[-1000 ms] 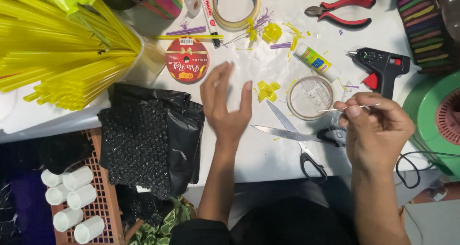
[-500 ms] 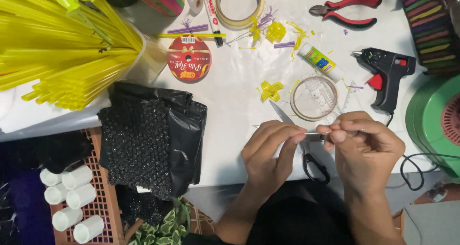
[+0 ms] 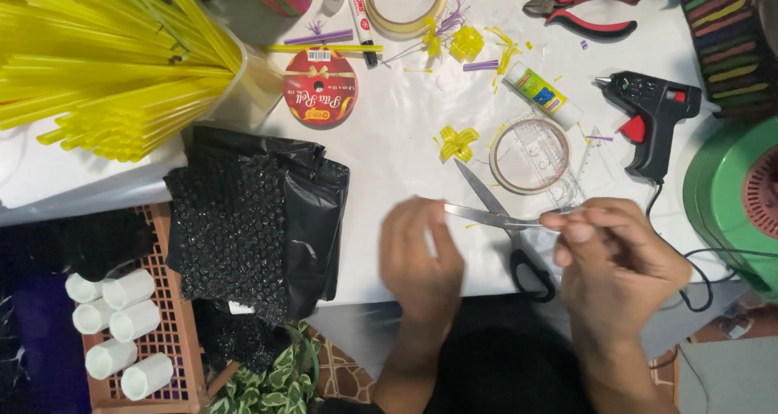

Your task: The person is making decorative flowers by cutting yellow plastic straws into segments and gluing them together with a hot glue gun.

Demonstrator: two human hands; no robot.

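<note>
Light: bright, even, from overhead on the white bench.
Shadows: soft, short, under the fingers.
Blur: left hand motion-smeared.
Dim: floor below the fingers.
Focus: elsewhere sharp.

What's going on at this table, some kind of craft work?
A person is working with bare hands over a white table strewn with craft supplies. The right hand pinches something thin, too small to make out, just above the open scissors lying on the table. The left hand is blurred beside the blades. Around them lie a clear tape roll, a black glue gun, red pliers, a glue stick, yellow straw scraps and a big bundle of yellow straws.
</note>
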